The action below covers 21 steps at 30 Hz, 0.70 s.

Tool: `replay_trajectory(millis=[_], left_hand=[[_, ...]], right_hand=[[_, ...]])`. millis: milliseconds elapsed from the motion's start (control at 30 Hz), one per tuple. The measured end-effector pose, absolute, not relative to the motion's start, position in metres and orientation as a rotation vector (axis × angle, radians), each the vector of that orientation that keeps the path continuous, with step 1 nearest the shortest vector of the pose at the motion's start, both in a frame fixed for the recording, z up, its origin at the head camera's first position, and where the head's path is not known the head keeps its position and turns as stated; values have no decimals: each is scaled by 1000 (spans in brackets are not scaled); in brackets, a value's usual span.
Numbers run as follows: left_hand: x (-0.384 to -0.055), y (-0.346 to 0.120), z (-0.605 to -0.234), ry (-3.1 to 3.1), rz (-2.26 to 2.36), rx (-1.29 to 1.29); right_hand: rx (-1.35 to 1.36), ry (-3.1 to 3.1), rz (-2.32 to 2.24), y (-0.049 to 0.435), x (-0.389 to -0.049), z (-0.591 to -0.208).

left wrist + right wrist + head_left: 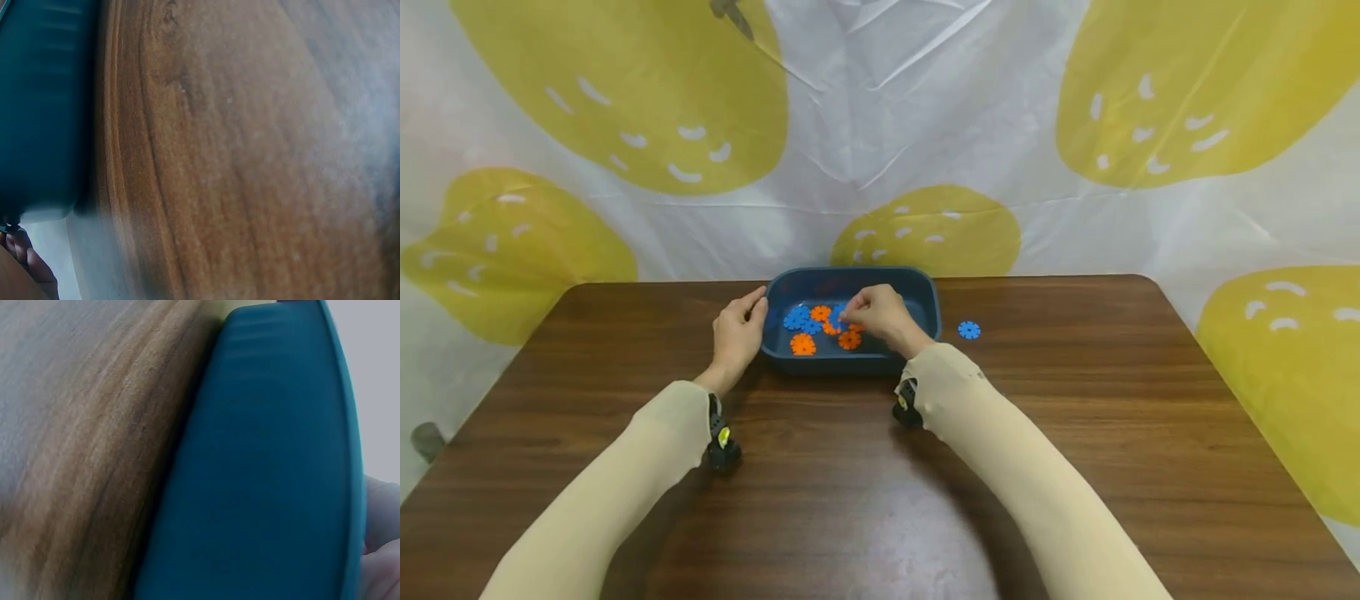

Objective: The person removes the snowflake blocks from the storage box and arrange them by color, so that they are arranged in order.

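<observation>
A dark blue plastic basin point(850, 365) stands at the table's back edge, with several orange snowflake discs point(802, 344) and blue snowflake discs point(796, 317) inside. My right hand point(883, 315) reaches over its near right side and pinches a blue snowflake disc point(837, 317) between thumb and fingertips. My left hand point(735, 335) rests against the basin's left end, its fingers extended towards the rim. In the left wrist view, some left fingers point(39, 265) show beside the basin's end. The right wrist view shows the basin's outer wall point(256, 450), which hides most of the right hand.
One blue snowflake disc point(969, 330) lies on the brown wooden table point(1075, 367), right of the basin. A white cloth point(910, 133) with yellow fruit shapes hangs behind the table. Each wrist wears a black camera mount point(722, 446).
</observation>
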<state>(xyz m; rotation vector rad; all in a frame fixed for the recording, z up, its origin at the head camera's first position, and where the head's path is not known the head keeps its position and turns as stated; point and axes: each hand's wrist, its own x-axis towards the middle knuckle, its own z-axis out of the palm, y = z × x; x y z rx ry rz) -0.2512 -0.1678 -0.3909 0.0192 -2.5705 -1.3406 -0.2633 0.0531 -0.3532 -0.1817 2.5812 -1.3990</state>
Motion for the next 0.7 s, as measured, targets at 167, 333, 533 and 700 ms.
replay_trajectory(millis=[167,333,533,700], left_hand=[[-252,-168,-392,-2571,-1344,18],[-254,-168,-392,-2562,-1334,13],[-255,-168,-393,-2562,-1332,17],[-257,-168,-392,-2557,-1331,10]], right_hand=[[-180,2568,-1441,59,-260,-346],[-171,2552,-1486,65,-258,-339],[-195,2543,-1509,73,-257,-334],[-194,2512,-1543,79,-256,-331]])
